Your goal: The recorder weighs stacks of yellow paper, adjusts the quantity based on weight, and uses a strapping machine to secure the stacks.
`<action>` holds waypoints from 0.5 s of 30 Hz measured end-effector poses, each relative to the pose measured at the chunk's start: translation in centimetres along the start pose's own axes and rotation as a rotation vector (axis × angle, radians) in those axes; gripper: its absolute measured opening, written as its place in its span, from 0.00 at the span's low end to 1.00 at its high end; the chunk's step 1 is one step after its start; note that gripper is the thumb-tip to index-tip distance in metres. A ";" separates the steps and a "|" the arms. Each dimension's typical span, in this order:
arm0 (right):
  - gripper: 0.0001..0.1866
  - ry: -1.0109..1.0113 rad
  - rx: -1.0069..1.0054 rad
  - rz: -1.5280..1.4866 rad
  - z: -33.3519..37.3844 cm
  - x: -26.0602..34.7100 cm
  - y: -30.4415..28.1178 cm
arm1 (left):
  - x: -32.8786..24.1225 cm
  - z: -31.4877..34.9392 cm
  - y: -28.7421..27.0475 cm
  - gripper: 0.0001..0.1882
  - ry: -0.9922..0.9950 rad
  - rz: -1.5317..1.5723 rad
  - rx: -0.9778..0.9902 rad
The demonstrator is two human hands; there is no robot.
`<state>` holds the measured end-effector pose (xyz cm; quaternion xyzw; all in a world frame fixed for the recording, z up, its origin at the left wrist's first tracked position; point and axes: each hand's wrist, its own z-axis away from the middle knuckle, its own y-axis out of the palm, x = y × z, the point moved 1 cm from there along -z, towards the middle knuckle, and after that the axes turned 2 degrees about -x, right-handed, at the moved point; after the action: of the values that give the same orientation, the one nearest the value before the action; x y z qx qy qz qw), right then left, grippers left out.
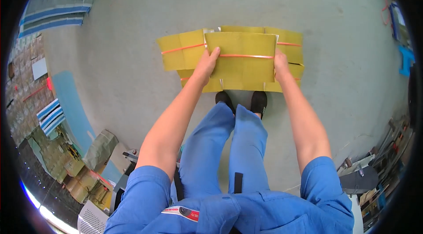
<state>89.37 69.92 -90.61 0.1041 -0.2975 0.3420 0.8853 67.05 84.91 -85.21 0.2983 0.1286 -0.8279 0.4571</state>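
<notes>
Centre of the frame, and there's the yellow cardboard (246, 72), squared up between 2 hands! The left hand (206, 66) pinches its left edge, thumb laid over the face; the right hand (280, 64) clasps the right edge, most of its fingers tucked out of sight, so their spread I can't tell. An orange strap (246, 56) runs across the face. Around it, more yellow sheets (183, 58) sprawl over the grey floor (132, 9), just ahead of 2 dark shoes (259, 101). Good form here, I'd judge: match the pressure on both edges, keep the strap level, set the wrists at 1 height, and don't squeeze hard enough to bow the cardboard!
</notes>
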 end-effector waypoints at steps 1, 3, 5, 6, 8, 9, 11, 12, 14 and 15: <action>0.24 0.072 -0.026 -0.019 -1.4 -0.4 0.3 | 0.3 -1.7 0.6 0.34 0.035 -0.188 -0.079; 0.25 -0.048 -0.117 0.017 -4.4 -1.7 0.5 | 1.3 -4.8 2.9 0.35 0.065 -0.364 -0.147; 0.27 -0.150 -0.183 0.038 -4.9 -2.8 1.9 | 2.6 -6.2 3.4 0.39 0.259 -0.622 -0.385; 0.28 -0.107 -0.165 0.075 -4.9 -3.0 2.5 | 3.1 -6.3 3.2 0.39 0.249 -0.625 -0.385; 0.30 -0.060 -0.146 0.110 -4.2 -3.0 3.2 | 3.8 -6.2 2.9 0.43 0.322 -0.510 -0.326; 0.31 -0.089 -0.113 0.152 -4.0 -3.1 3.0 | 3.8 -6.2 3.1 0.43 0.326 -0.507 -0.323; 0.32 -0.123 -0.083 0.194 -4.0 -2.9 2.7 | 4.0 -6.0 3.4 0.43 0.268 -0.494 -0.316; 0.31 -0.149 -0.101 0.227 -3.7 -2.6 3.1 | 4.0 -6.0 3.2 0.43 0.270 -0.496 -0.318; 0.30 -0.172 -0.116 0.259 -3.7 -1.8 3.8 | 4.1 -6.0 2.6 0.43 0.245 -0.447 -0.332; 0.30 -0.178 -0.079 0.215 -4.2 -1.4 3.5 | 4.1 -6.0 2.8 0.43 0.239 -0.445 -0.329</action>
<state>88.15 73.36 -94.94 0.0663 -0.3974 0.4124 0.8170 69.95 83.50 -92.33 0.2803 0.3761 -0.8348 0.2884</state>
